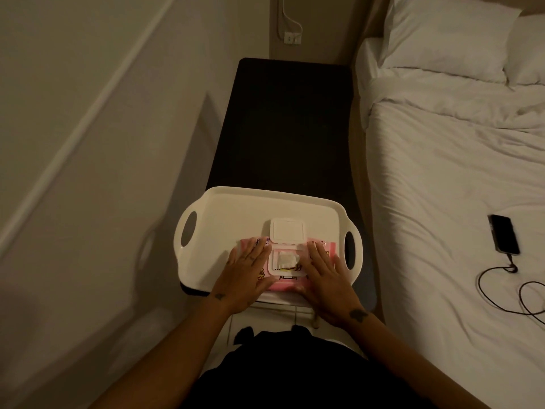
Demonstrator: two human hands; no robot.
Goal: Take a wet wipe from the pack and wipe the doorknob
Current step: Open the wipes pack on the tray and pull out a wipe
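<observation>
Both flat hands, left hand (246, 270) and right hand (326, 280), on pink wipe pack (283, 286), lid (287, 230) open, in white tray (224, 225).

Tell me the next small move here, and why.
Probably pinch the wet wipe poking from the opening with the right hand while the left hand holds the pack down. The lid is already flipped open, and both hands rest flat on the pack, gripping nothing.

A white tray (236, 208) with cut-out handles sits on the near end of a dark table (290, 122). Just right of the table runs a bed (442, 178) — white sheets, two pillows (448, 33) at its far end. A phone (503, 234) lies on the bed, its cable (498, 293) plugged in. Beyond the table, a wall socket (292, 38).
</observation>
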